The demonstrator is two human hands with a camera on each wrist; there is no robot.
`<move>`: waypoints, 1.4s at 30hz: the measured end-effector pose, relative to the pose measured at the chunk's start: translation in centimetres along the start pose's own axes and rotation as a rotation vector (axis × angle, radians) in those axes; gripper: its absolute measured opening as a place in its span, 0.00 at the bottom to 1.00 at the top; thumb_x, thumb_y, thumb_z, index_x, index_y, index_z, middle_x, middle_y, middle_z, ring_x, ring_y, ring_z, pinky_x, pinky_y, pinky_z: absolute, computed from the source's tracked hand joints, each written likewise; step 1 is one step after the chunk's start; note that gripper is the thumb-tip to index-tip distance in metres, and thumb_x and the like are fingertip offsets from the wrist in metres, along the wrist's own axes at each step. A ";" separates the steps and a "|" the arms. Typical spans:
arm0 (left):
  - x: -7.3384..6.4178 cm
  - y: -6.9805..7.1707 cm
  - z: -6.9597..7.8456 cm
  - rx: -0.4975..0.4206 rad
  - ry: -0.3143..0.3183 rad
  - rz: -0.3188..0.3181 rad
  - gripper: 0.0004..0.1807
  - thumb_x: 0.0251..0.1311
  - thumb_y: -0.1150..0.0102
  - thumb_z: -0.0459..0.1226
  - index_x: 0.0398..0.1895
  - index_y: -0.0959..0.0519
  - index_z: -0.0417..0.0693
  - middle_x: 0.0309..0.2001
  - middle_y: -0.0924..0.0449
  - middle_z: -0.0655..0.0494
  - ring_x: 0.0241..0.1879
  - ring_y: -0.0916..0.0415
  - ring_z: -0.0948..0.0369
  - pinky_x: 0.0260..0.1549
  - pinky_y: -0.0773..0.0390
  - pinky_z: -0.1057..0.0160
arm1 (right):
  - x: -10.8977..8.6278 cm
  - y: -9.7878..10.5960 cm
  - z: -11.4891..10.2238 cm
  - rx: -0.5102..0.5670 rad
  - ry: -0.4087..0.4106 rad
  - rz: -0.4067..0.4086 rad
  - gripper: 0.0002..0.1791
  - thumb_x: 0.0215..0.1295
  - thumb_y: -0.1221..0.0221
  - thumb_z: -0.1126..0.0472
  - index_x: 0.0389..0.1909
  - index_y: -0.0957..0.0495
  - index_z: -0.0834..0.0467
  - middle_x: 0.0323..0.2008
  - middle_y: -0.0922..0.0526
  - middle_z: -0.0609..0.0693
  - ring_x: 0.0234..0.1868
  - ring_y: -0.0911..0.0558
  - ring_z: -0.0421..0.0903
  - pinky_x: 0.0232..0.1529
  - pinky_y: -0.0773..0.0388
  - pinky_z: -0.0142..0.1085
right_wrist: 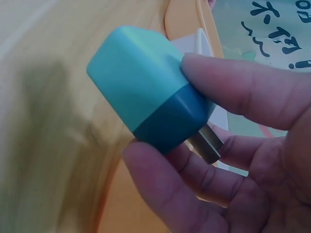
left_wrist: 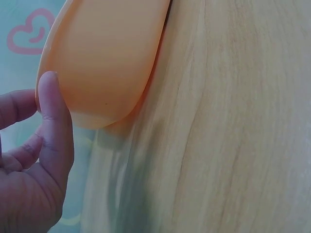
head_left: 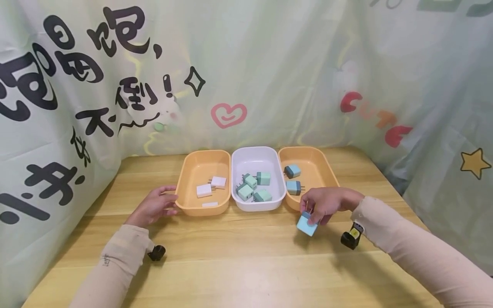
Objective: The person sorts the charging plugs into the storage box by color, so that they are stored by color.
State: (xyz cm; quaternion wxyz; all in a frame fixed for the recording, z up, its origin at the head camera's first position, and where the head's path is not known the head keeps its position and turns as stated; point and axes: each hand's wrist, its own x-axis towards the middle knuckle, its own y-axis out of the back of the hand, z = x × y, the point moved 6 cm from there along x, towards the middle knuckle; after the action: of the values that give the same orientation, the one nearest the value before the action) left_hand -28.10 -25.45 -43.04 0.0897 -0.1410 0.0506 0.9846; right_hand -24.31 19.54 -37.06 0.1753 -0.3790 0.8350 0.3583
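Between the thumb and fingers of my right hand (head_left: 325, 205) is a light-blue plug-in charger (right_wrist: 141, 82) with a dark-blue end and metal prongs. It is held over the table in front of the right orange tray (head_left: 317, 164), where two similar blue chargers (head_left: 293, 187) lie. My left hand (head_left: 155, 204) is at the left edge of the left orange tray (left_wrist: 104, 58), its fingers fairly straight and touching the rim. Inside that tray are two white chargers (head_left: 204, 190) and a flat white piece (head_left: 209, 204). Several mint-green chargers (head_left: 263, 178) lie in the middle white tray (head_left: 254, 154).
The three trays stand side by side toward the back of the wooden table (head_left: 239, 265). A printed curtain (head_left: 269, 85) hangs behind and along the sides. Small black cameras (head_left: 157, 253) are strapped at both wrists.
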 end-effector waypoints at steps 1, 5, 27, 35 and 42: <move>0.0 0.0 0.0 0.001 0.000 0.001 0.30 0.70 0.52 0.31 0.70 0.48 0.33 0.41 0.26 0.44 0.36 0.23 0.59 0.35 0.16 0.62 | 0.0 0.2 -0.1 -0.003 0.001 0.000 0.16 0.52 0.33 0.71 0.40 0.27 0.62 0.38 0.25 0.58 0.33 0.20 0.49 0.30 0.17 0.38; 0.1 -0.2 0.0 0.003 0.002 0.000 0.30 0.70 0.51 0.31 0.70 0.48 0.33 0.42 0.25 0.44 0.36 0.23 0.59 0.35 0.16 0.62 | -0.2 1.0 -0.3 -0.009 0.013 -0.006 0.16 0.53 0.33 0.71 0.41 0.28 0.63 0.38 0.26 0.58 0.34 0.20 0.49 0.29 0.17 0.38; -0.1 -0.2 0.2 -0.008 0.000 0.007 0.31 0.70 0.51 0.32 0.71 0.49 0.33 0.40 0.25 0.47 0.35 0.24 0.61 0.33 0.16 0.64 | 1.0 5.9 -0.2 0.060 -0.010 -0.012 0.19 0.58 0.35 0.69 0.48 0.31 0.65 0.37 0.26 0.55 0.34 0.22 0.46 0.36 0.18 0.37; -0.1 -0.1 0.2 -0.003 -0.013 0.006 0.31 0.70 0.50 0.33 0.71 0.48 0.33 0.40 0.26 0.47 0.35 0.23 0.61 0.33 0.16 0.64 | 1.9 7.6 0.6 0.086 -0.029 0.006 0.20 0.59 0.36 0.68 0.48 0.33 0.65 0.39 0.27 0.56 0.34 0.22 0.46 0.38 0.18 0.38; -0.1 -0.1 0.1 -0.014 -0.007 -0.001 0.31 0.70 0.49 0.32 0.71 0.48 0.34 0.40 0.26 0.48 0.35 0.23 0.61 0.33 0.16 0.64 | 2.7 8.9 1.5 0.099 -0.050 0.031 0.18 0.60 0.37 0.69 0.47 0.33 0.65 0.37 0.26 0.55 0.31 0.23 0.45 0.36 0.19 0.36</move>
State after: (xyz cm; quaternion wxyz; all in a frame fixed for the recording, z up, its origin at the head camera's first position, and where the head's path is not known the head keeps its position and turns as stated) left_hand -28.02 -25.40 -42.87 0.0892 -0.1384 0.0433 0.9854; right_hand -32.77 23.31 -35.45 0.2092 -0.3477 0.8529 0.3285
